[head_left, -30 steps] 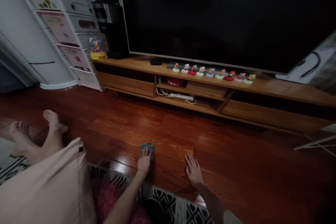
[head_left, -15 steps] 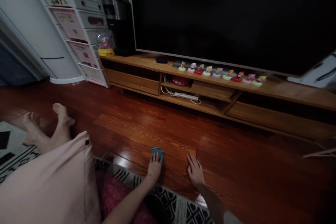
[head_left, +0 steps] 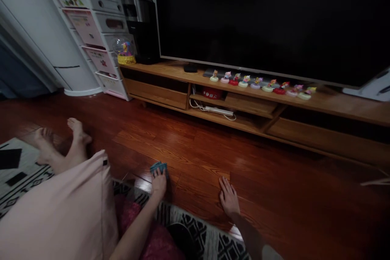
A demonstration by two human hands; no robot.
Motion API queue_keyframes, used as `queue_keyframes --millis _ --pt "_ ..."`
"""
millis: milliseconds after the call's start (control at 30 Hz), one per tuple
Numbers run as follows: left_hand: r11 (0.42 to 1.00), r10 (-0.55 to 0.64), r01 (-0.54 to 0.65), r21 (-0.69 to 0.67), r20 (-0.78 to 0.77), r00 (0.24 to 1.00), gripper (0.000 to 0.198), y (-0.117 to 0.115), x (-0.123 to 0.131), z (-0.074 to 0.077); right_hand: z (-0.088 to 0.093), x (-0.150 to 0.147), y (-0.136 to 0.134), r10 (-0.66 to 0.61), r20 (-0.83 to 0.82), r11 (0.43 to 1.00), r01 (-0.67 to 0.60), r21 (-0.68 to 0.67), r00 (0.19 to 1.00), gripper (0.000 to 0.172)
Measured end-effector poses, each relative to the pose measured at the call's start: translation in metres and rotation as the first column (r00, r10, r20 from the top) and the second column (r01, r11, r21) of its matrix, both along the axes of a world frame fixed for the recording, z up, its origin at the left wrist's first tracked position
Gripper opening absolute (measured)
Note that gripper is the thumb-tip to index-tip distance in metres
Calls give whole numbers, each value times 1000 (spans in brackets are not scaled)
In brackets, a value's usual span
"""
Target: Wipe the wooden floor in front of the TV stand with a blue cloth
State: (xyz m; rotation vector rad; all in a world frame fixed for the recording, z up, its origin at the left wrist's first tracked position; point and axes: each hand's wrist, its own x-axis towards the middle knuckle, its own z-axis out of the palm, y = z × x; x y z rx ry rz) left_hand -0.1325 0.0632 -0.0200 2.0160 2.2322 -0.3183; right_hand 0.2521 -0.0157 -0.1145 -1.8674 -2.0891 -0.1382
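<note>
A small folded blue-green cloth [head_left: 158,165] lies on the dark reddish wooden floor [head_left: 189,150]. My left hand [head_left: 159,183] presses down on the cloth from above, its fingers over the near part and covering some of it. To the right, apart from the cloth, my right hand [head_left: 229,198] rests palm down on the bare boards with its fingers stretched out. Nothing shows in the right hand.
Ahead stands a low wooden TV cabinet [head_left: 164,97] with a row of small figurines [head_left: 256,83] below a large television [head_left: 258,20]. A pink pillow [head_left: 67,207], a person's bare feet [head_left: 76,132] and a patterned rug [head_left: 201,227] lie nearby.
My left hand has slid to the left across the floor, taking the cloth along with it. My right hand stays in about the same place on the boards.
</note>
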Motion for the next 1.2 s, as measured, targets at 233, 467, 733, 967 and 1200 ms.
queue_keyframes --millis 233,467,733,967,1200 --pt "908 -400 416 -42 206 893 56 -53 117 -31 -1 2 -1 5 -3 1000 -5 -20 1000 68" --pt "937 -334 348 -22 234 913 60 -22 78 -7 0 1 -1 6 -9 1000 -6 -20 1000 69" --pt "999 -7 8 -33 32 999 58 0 9 5 -1 0 -1 -1 -22 1000 0 -29 1000 69" --pt "872 -459 482 -83 202 865 58 -61 116 -18 2 -1 -2 -9 -10 999 9 -38 1000 69" --pt "881 -444 473 -20 310 841 59 -39 103 -13 2 0 -1 -4 -10 1000 3 -15 1000 68"
